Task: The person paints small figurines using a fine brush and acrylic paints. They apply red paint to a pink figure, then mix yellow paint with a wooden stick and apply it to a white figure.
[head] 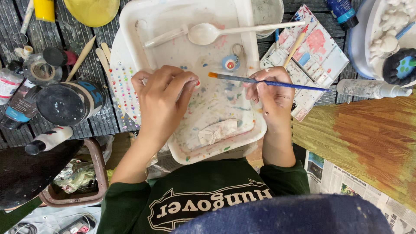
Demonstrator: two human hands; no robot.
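My left hand [162,97] pinches a small white piece [196,83] over the tray [182,47]. My right hand [271,93] grips the brush [268,82], whose long axis runs crosswise, its orange tip just right of the piece.

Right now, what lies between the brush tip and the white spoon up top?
In the head view, between the brush tip and the white spoon sits a small round blue charm on the paint-flecked tray.

Dark green printed shirt, sleeves pushed up
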